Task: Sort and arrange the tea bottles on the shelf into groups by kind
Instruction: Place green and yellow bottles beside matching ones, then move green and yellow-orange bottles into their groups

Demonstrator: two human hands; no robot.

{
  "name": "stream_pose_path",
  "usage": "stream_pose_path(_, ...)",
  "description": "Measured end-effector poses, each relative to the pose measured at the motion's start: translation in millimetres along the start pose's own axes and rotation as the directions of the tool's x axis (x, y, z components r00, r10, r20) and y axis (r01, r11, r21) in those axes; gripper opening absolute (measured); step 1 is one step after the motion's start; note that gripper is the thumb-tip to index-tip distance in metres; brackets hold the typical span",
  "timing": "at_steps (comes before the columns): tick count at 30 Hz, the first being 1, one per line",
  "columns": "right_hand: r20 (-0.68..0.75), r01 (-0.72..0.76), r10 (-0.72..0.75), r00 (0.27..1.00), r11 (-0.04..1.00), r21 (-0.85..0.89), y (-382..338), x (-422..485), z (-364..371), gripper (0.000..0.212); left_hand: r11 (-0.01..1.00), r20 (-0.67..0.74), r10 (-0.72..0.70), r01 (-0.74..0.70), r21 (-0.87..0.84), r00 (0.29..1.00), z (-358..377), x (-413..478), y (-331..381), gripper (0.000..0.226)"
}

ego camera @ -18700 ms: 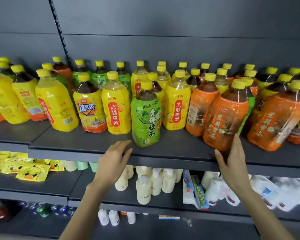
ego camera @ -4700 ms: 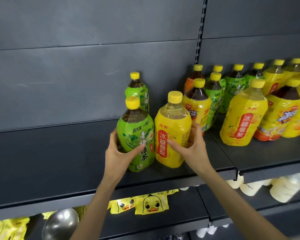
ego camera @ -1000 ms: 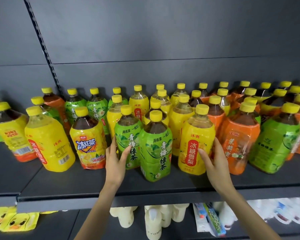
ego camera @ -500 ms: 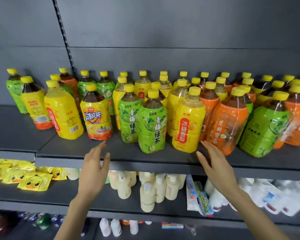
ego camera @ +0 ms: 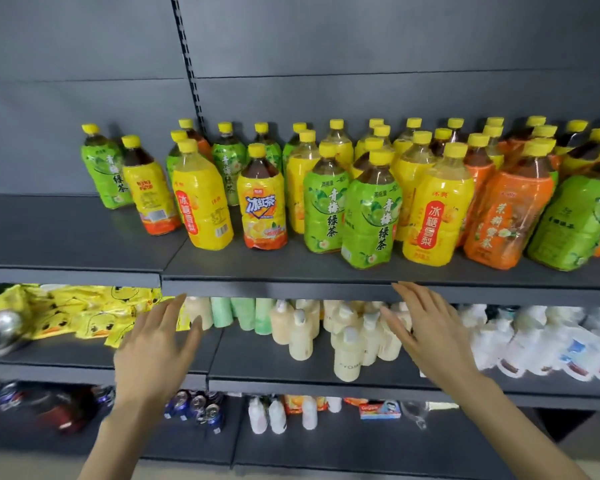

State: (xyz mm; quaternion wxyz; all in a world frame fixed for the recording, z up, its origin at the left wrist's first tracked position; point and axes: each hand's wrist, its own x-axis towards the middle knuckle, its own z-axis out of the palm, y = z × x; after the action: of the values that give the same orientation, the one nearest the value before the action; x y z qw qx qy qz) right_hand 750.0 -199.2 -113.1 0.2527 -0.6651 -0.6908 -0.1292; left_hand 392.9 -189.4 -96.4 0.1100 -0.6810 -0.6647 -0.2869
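Seen from the head camera, a dark grey metal shelf (ego camera: 77, 237) with a grey back panel (ego camera: 326, 46) carries the tea bottles (ego camera: 371, 216), which stand upright in crowded rows from left of centre to the right edge. All have yellow caps, and green, yellow and orange labels are mixed along the front row. The left hand (ego camera: 153, 351) and right hand (ego camera: 426, 334) hover below the shelf's front edge, fingers straight and slightly spread, holding nothing. Yellow duck packets (ego camera: 77, 313) and pale bottles (ego camera: 302, 337) sit on the lower shelf (ego camera: 274, 372). The rightmost tea bottles are cut off, and the back rows are largely hidden.
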Motion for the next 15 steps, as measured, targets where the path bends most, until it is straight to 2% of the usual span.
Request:
stream_pose_path(9, 0.003, -0.001, 0.001, 1.000, 0.999, 0.043, -122.8, 10.3, 13.2, 0.060, 0.999, -0.007, -0.016, 0.016, 0.029, 1.000, -39.1, 6.5, -110.7, 0.041)
stream_pose_path(15, 0.065, 0.079, -0.084, 0.994, 0.994, 0.077, -189.1, 45.0, 42.8, 0.061, 0.999, -0.018, -0.038, 0.038, 0.023, 0.999, -47.1, 33.0, -165.5, 0.051)
